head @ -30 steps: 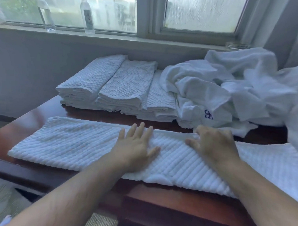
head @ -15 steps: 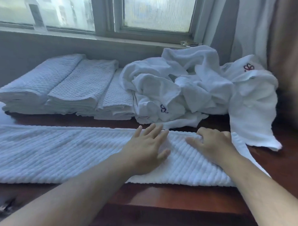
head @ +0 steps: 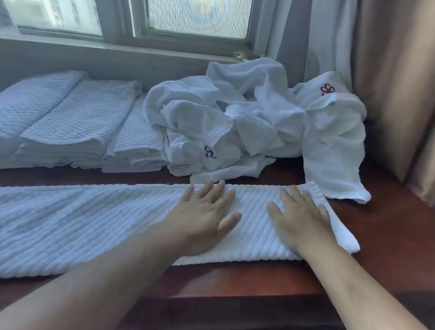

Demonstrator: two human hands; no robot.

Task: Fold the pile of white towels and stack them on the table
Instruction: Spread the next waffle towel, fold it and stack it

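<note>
Across the table [head: 394, 240] front, a ribbed towel [head: 86, 224] is laid as a long strip. Left hand [head: 204, 218] & right hand [head: 300, 222] are pressed flat on it, fingers straight, nothing gripped. Soft, light, limp, prob. non-slip; best pinched at the rt-end corners for folding over.

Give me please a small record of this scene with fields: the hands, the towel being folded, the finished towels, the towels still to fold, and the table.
left hand: flat on the long towel, fingers straight
right hand: flat on the same towel, near its right end
long towel: ribbed, white, folded into a strip along the front of the table
folded towels: stacked in rows at back left, under the window
unfolded pile: crumpled, back right, some with embroidered marks
table: dark red wood
</note>
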